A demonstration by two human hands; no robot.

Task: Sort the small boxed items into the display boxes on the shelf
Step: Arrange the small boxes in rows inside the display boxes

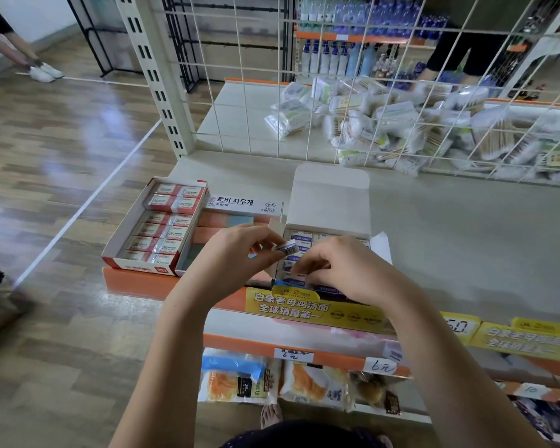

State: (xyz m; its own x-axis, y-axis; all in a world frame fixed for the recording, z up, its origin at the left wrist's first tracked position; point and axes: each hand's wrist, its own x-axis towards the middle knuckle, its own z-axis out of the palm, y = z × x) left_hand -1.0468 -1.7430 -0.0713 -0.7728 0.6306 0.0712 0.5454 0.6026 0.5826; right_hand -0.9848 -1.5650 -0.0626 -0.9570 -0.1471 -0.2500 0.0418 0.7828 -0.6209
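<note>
holding a small eraser box (286,246) in my left hand (236,253), i pinch it between thumb and fingertips just above the near-left corner of the open white display box (328,202). its long axis runs roughly left to right, the free end pointing right and a little up toward my right hand (340,270); only that end shows, the rest is covered by my fingers. my right hand sits over the front of the white display box with fingers curled down into it, seeming to grip one of the boxes there, though i cannot make out which. inside that box i read blue "eraser" labels on about four rows; the exact count is hidden under both hands. its lid flap stands up at the back. left of it i count two more display boxes: a middle one (240,218) with korean print and pastel blocks, partly hidden by my left hand, and a red-and-white one (157,227) farthest left with six rows of wrapped erasers lying crosswise. all three rest on the grey shelf (466,240). behind the white box, past a wire grid (337,92), lies a blurred heap of cotton-swab packs (401,124), too many to count.
</note>
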